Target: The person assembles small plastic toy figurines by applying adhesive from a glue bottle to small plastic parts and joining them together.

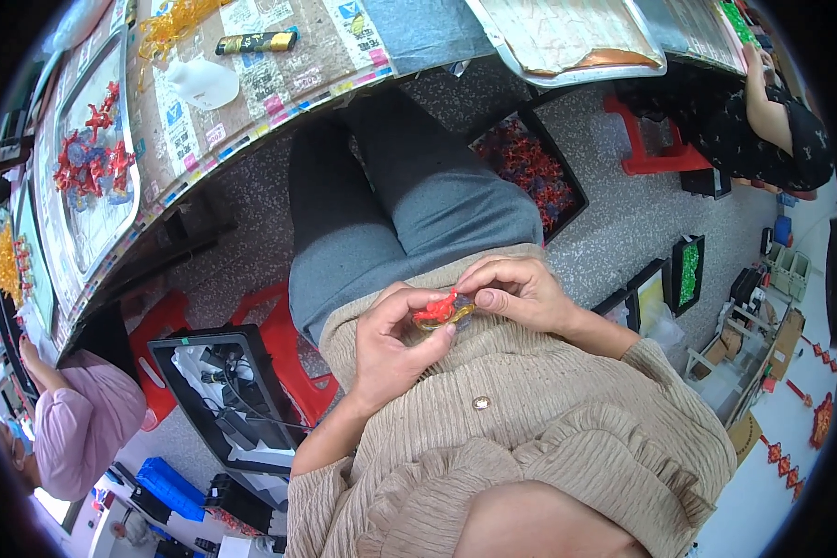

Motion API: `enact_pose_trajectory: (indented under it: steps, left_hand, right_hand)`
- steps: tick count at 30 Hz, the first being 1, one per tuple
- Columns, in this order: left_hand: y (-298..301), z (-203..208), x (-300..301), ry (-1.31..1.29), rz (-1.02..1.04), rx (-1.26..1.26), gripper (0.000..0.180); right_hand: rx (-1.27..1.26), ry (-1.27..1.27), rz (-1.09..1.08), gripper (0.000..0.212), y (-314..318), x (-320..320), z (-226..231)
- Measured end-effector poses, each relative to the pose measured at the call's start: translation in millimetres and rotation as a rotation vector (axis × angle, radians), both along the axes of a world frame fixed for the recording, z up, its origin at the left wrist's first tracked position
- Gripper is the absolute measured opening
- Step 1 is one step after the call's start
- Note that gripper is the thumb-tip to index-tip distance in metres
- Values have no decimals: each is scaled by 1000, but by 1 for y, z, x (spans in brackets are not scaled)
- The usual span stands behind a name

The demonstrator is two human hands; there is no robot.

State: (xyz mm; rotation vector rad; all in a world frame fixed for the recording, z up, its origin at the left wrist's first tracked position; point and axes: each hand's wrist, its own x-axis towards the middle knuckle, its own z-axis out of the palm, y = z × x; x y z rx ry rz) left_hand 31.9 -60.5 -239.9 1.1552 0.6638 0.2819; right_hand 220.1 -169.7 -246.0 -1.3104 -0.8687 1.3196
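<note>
Over my lap, I hold a small red plastic figure [434, 310] with yellow and clear purplish parts at its underside and right side. My left hand [388, 337] is closed round its left side, thumb and fingers pressing on it from below and above. At the figure's right edge, my right hand [523, 296] pinches with thumb and forefinger. The fingers cover part of the piece, and its exact kind is too small to make out.
A paper-covered table [279, 79] curves ahead, bearing a tray [88, 237] of red and purple pieces, a black-and-gold cylinder [257, 43] and another tray [577, 33]. Black crates [581, 200] stand on the floor. Co-workers sit at left [88, 418] and right [716, 121].
</note>
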Motion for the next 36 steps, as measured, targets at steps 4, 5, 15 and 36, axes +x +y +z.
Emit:
enact_pose_trajectory:
  steps: [4,5,15,36]
  left_hand:
    - [4,0,6,-28,95,-346,27]
    - [6,-3,6,-29,92,-343,27]
    - [20,-16,5,-2,70,-758,23]
    - [-1,4,16,113,70,225,24]
  right_hand:
    - [-16,58,27,18,0,2,-6]
    - [-13,56,25,18,1,3,-6]
    - [-136,119,60,18,5,3,-6]
    - [-3,34,20,20,3,0,-6]
